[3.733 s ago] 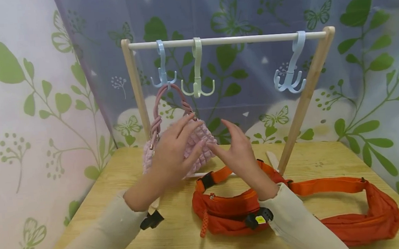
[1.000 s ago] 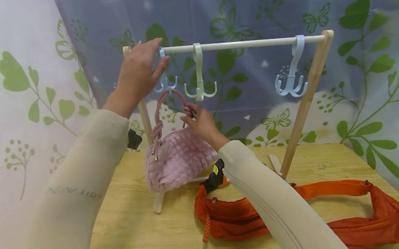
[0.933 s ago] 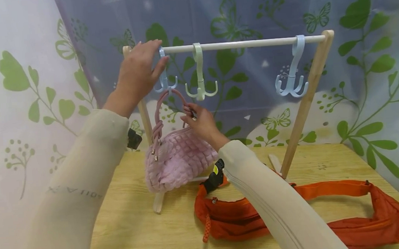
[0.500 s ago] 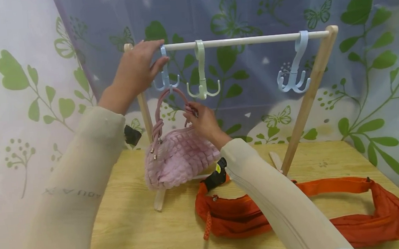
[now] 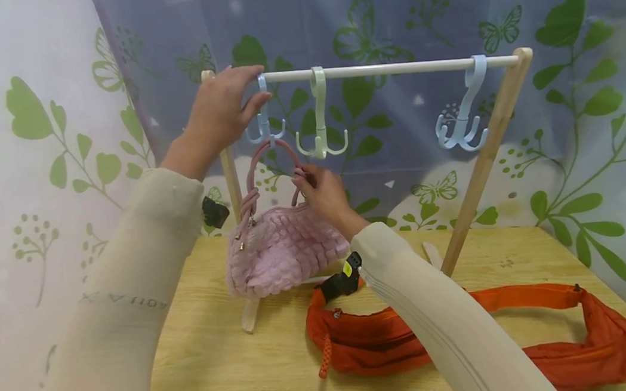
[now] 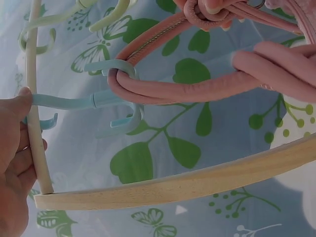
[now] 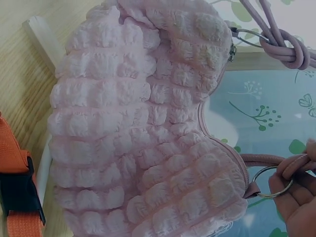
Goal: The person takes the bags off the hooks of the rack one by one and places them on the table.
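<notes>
A pink puffy handbag (image 5: 289,248) hangs by its handle (image 6: 197,91) from a prong of the left blue hook (image 6: 106,98). My left hand (image 5: 224,108) is up at the rack's left end. In the left wrist view its fingers curl behind the white rod (image 6: 33,74), and the thumb lies in front, right where the hook meets it. My right hand (image 5: 324,195) pinches the knotted handle end above the bag's right side; a metal ring (image 7: 273,182) there joins handle to bag. The bag's body hangs tilted, its fabric folded in the right wrist view.
A green hook (image 5: 320,117) and another blue hook (image 5: 464,108) hang along the same rod. The rack's wooden leg (image 5: 486,167) stands at right. On the wooden table (image 5: 210,357) lie orange waist bags (image 5: 365,339), partly under my right forearm.
Since the oldest frame, my left hand has risen from the handbag to the rod, and my right hand has moved up-left onto the handle. Over the last second both hands stay nearly still.
</notes>
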Tool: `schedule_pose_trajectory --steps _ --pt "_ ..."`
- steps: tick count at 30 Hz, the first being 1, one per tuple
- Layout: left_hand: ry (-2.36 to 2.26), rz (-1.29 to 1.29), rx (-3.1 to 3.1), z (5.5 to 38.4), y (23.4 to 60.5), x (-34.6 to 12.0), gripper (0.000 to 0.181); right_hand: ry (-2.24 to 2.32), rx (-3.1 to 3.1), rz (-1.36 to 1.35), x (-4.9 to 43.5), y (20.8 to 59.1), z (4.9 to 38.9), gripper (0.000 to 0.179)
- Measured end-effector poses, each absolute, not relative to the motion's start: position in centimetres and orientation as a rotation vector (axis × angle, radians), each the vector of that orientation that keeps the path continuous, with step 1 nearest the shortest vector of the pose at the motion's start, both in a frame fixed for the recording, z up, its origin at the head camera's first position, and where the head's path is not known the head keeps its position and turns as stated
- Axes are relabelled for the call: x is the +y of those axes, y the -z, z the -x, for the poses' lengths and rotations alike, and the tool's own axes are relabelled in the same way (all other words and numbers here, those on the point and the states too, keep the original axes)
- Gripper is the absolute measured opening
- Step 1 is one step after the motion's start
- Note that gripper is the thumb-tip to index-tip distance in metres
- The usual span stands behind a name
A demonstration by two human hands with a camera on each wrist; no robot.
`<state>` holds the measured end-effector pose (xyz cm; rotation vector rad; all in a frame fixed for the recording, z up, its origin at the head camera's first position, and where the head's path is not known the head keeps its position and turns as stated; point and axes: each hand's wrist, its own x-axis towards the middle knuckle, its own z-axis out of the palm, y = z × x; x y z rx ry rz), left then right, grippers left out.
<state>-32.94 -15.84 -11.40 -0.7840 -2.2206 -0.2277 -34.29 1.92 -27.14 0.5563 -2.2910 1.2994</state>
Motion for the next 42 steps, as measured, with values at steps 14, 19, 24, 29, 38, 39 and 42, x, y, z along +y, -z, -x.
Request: schedule_pose_trajectory --steps 14,19,24,29,38,39,42 --pt "0.235 0.746 -2.22 33.0 11.5 -15.9 0.048 -1.54 -2.183 -0.536 1.9 26.3 33.5 0.03" --pt "0.237 0.734 -2.224 33.0 11.5 -15.9 0.048 -1.705 -2.155 -0.487 1.6 25.8 33.1 0.031" --pt "0.238 0.724 -2.225 32.9 11.5 -15.8 0.048 -1.913 -2.092 -0.445 1.2 25.3 32.4 0.032" --pt "0.234 0.71 -2.235 32.8 11.5 -15.8 0.049 -2.143 -1.983 -0.436 0.9 24.7 32.0 0.033" --pt "0.244 0.709 -2.233 32.8 11.5 -15.9 0.048 -2.302 -1.891 -0.383 0.5 23.7 31.6 0.035" --pt "0.244 0.709 -2.233 32.8 11.5 -15.9 0.048 -2.331 -1.871 -0.377 0.5 23.7 31.6 0.034" --pt "0.245 0.704 -2.237 32.8 11.6 -15.9 0.048 -2.406 -1.806 -0.37 0.3 23.5 31.4 0.033"
